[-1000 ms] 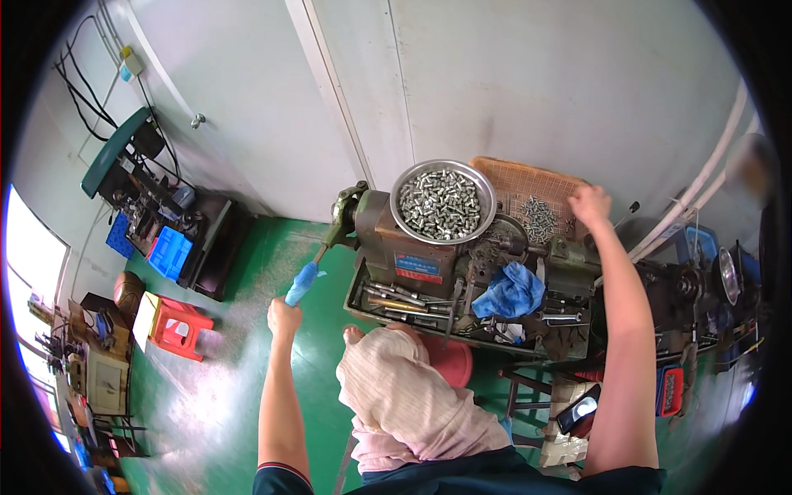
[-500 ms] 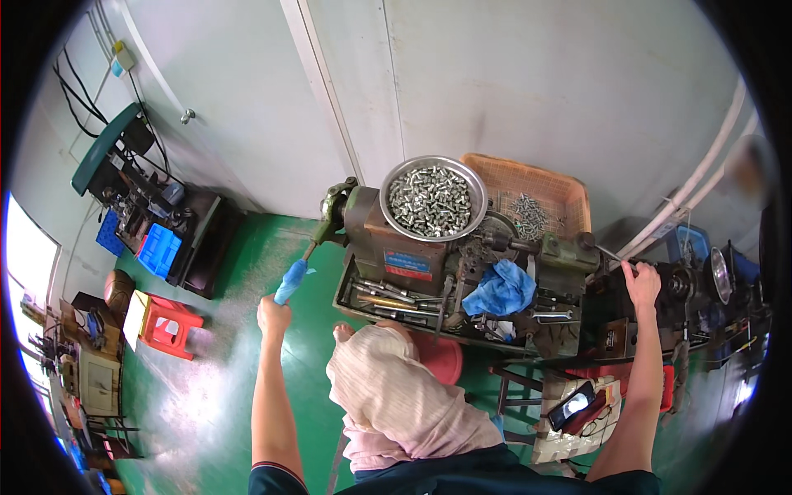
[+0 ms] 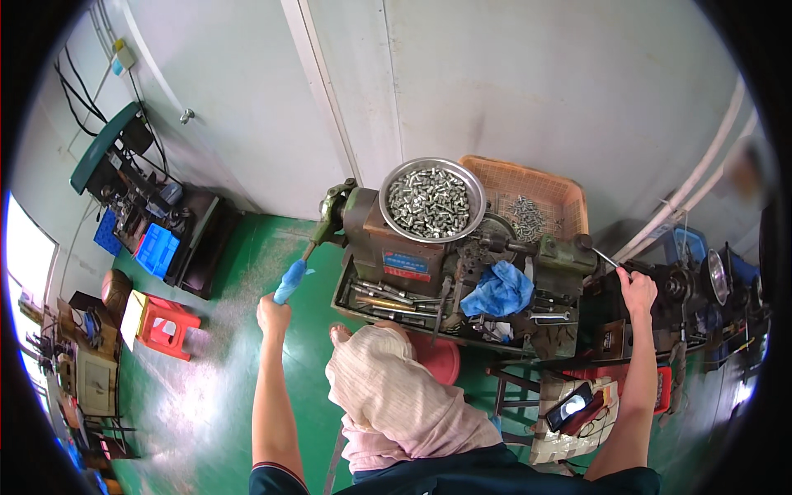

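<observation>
My left hand [image 3: 274, 315] is closed round the lower end of a lever wrapped in blue cloth [image 3: 290, 282], which sticks out from the left end of a small bench lathe [image 3: 360, 221]. At the lathe's right end, my right hand [image 3: 638, 292] grips the tip of a thin metal lever [image 3: 605, 257] on the green tailstock [image 3: 566, 255]. On top of the headstock sits a round steel bowl [image 3: 478, 198] heaped with short metal parts [image 3: 427, 202]. A crumpled blue rag [image 3: 499, 290] lies over the middle of the lathe.
Behind the lathe, an orange plastic basket [image 3: 569, 183] holds loose metal pieces. Long tools and a wrench [image 3: 551, 317] lie in the lathe's tray. A stool with a phone [image 3: 569, 407] stands at lower right, a red stool [image 3: 167, 327] at left. Another machine [image 3: 678, 285] is at right.
My right hand has shifted slightly left and nearer to me, with the lever's tip moving along. My left hand stays on its wrapped lever.
</observation>
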`<state>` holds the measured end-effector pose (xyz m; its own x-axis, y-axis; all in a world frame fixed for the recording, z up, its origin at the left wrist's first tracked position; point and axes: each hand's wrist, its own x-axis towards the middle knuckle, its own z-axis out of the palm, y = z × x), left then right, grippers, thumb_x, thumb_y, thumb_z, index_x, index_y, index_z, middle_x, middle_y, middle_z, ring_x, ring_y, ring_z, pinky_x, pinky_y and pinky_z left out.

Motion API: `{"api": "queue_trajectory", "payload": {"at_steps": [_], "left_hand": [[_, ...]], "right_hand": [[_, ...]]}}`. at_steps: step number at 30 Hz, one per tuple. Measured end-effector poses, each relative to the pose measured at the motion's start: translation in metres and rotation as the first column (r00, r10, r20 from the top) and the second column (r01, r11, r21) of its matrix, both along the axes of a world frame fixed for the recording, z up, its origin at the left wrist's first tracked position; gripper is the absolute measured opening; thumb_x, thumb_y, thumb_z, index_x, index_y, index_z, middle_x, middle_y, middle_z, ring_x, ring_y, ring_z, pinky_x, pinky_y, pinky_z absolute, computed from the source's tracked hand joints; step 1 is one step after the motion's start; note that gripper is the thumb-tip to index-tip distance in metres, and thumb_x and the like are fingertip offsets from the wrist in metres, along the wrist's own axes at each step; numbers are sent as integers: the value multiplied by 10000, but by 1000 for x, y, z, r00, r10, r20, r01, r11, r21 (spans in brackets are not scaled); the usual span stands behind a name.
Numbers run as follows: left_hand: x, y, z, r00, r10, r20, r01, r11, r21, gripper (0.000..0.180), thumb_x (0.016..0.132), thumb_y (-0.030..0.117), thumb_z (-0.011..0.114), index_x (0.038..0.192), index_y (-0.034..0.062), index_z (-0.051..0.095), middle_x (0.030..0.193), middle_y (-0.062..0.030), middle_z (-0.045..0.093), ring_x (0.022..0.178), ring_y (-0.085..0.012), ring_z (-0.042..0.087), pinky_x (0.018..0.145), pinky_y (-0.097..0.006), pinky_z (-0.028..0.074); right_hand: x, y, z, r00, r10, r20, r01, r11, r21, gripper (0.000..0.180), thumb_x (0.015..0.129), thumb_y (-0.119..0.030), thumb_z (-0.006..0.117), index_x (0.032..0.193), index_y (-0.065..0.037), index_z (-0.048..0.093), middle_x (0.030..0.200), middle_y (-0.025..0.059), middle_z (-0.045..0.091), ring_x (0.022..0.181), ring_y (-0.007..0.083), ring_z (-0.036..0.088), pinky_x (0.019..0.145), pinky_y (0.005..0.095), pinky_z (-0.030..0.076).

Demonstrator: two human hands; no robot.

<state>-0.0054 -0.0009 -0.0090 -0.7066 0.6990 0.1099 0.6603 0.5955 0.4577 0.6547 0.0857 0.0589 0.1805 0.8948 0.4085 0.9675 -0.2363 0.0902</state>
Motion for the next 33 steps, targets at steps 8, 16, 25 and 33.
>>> {"api": "queue_trajectory", "payload": {"at_steps": [8,16,25,33], "left_hand": [[4,0,1,1000,-11,-5,11,1000,12,176,655,146,559,806,77,619,734,-189,580,736,-355,553,651,-417,431],[4,0,1,1000,-25,2,25,1000,18,167,649,130,550,787,70,621,719,-191,578,730,-355,554,650,-415,431],[1,-1,0,1000,-29,6,28,1000,11,170,644,107,527,780,70,621,710,-194,574,725,-358,551,640,-412,427],[-6,0,-6,999,-40,23,40,999,-7,167,648,114,520,776,78,622,718,-191,575,728,-355,551,642,-414,423]], "right_hand": [[-5,-2,1,999,-47,8,47,999,-18,521,745,-508,464,563,-27,548,591,184,547,598,351,542,550,425,424],[-10,-5,0,998,-69,1,69,998,0,530,754,-510,451,556,-24,527,604,185,546,609,354,536,566,432,419],[-14,-2,4,983,-166,-76,155,979,-131,471,755,-490,466,626,-45,554,695,160,564,714,329,538,626,424,414],[-78,88,2,992,127,18,-122,895,429,228,621,-203,626,813,-93,570,818,57,555,894,253,487,735,384,385]]}}
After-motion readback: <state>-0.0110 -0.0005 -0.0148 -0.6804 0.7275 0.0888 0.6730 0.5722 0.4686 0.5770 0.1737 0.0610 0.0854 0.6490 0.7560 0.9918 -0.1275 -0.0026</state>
